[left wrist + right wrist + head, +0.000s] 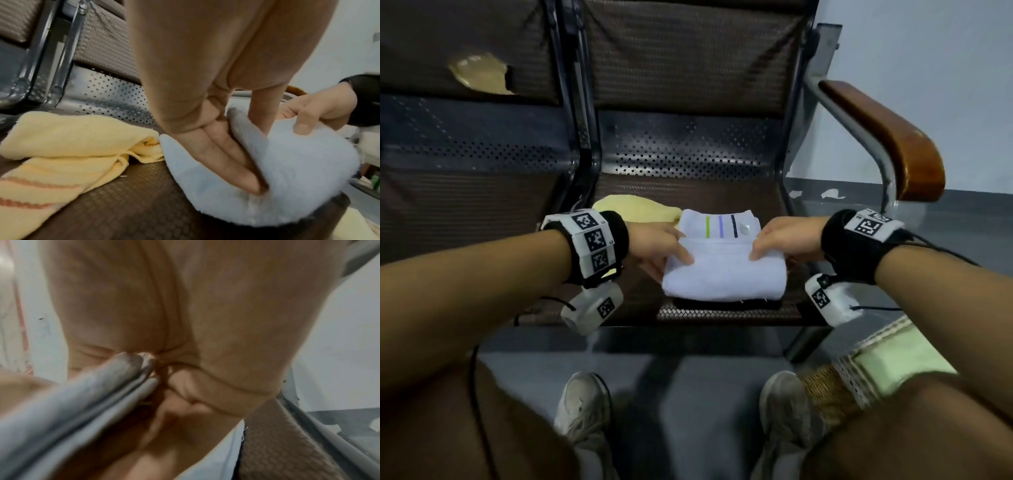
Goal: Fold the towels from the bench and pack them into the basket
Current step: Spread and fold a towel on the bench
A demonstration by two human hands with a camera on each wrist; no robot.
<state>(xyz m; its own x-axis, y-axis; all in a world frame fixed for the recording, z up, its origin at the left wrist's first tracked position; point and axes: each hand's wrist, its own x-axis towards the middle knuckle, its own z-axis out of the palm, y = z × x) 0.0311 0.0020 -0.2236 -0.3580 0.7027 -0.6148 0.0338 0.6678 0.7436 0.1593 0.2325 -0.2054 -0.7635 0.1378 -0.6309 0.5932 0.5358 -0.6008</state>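
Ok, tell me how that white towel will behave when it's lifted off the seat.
The white towel is probably floppy: its folded layers bulge and curve between both hands. It looks light and fluffy, so likely not slippery. Lifted by one edge, the folds may fall open.

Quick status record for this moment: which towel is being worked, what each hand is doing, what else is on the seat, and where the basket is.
towel in work: white towel, folded over on the bench seat, three coloured stripes on its far part
left hand: holds the towel's left edge, thumb on top, fingers tucked into the fold
right hand: pinches the towel's right edge
waiting: yellow towel, loosely bunched, beside the white one on its left
basket: on the floor at the person's right, only partly in view
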